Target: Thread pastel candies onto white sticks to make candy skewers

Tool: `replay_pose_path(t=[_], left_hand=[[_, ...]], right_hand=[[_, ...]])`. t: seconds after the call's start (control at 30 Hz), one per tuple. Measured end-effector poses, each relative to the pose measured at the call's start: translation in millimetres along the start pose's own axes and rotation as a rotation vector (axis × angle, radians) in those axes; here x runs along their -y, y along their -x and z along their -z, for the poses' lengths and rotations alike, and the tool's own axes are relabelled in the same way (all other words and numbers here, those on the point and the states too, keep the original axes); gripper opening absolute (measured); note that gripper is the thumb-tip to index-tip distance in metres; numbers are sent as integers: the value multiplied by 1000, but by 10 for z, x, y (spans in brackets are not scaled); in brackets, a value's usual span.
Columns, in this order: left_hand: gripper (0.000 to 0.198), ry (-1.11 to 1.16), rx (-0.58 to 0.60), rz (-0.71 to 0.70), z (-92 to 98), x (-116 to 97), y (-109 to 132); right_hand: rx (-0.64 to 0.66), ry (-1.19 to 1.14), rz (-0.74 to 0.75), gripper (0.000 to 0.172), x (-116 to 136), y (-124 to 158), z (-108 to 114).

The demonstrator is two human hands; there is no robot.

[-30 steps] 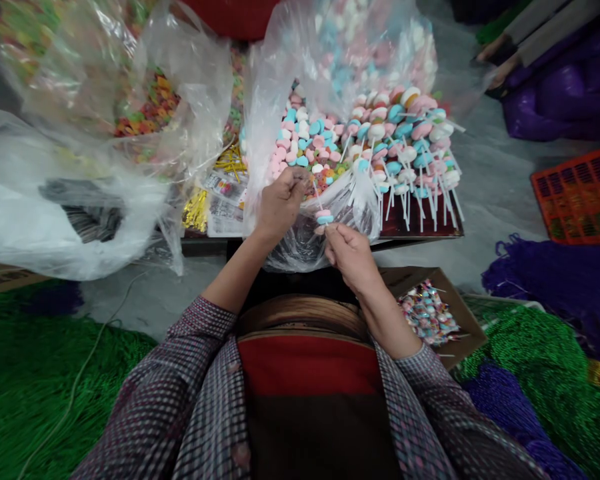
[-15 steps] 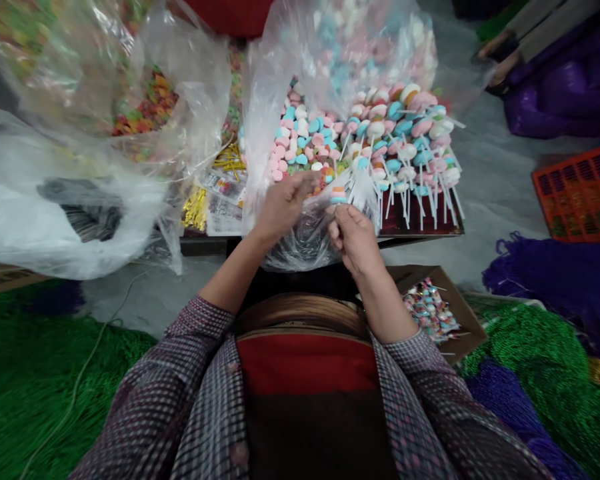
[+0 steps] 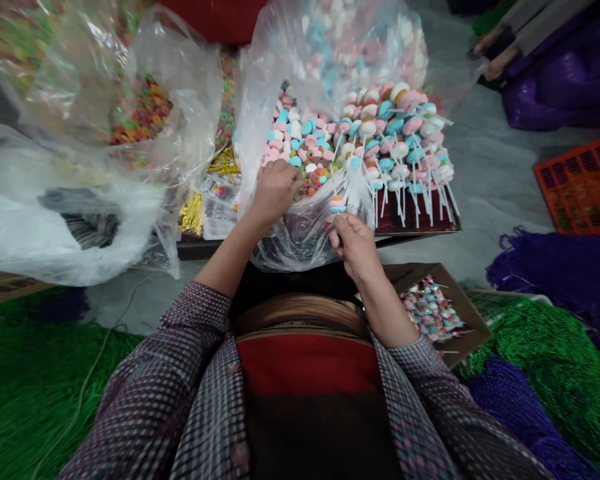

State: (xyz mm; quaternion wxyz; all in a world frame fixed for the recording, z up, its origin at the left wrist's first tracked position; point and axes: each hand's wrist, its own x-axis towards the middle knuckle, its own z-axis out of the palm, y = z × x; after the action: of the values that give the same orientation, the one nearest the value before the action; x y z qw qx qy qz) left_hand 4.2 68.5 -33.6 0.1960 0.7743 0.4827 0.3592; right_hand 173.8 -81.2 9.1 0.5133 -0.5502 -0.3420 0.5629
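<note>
My right hand point(image 3: 354, 243) pinches a white stick with stacked candies, a candy skewer point(image 3: 337, 203), held just above the hand at the near edge of a clear plastic bag point(image 3: 300, 233). My left hand point(image 3: 275, 190) reaches into that bag, fingers curled down among loose pink, blue and white heart candies point(image 3: 300, 137); what its fingertips hold is hidden. To the right of the bag lies a pile of finished candy skewers point(image 3: 405, 143) with white sticks pointing toward me.
A dark tray point(image 3: 415, 223) carries the skewers. Another plastic bag of mixed coloured candies point(image 3: 140, 113) stands at the left. A cardboard box of wrapped sweets point(image 3: 430, 310) sits by my right elbow. An orange crate point(image 3: 580, 183) stands at the right; green and purple bead strands point(image 3: 540, 347) surround me.
My left hand has moved from beside the skewer forward and down into the loose candies. My right hand lifted the skewer slightly toward the bag, then held it there.
</note>
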Motion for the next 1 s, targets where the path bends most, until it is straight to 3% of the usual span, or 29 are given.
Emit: replay_pose_path(t=[0.23, 0.5, 0.67, 0.83, 1.0], left_hand=[[24, 520, 3, 146, 148, -170, 189], [18, 510, -55, 140, 189, -240, 246], [11, 390, -63, 47, 266, -302, 261], [13, 386, -96, 90, 164, -415, 364], [18, 412, 33, -36, 140, -678, 516]], right_hand=[[101, 177, 49, 57, 11, 72, -46], [63, 284, 80, 55, -19, 64, -48], [51, 303, 82, 55, -35, 71, -33], [45, 233, 49, 58, -61, 73, -73], [34, 142, 15, 59, -55, 7, -132]])
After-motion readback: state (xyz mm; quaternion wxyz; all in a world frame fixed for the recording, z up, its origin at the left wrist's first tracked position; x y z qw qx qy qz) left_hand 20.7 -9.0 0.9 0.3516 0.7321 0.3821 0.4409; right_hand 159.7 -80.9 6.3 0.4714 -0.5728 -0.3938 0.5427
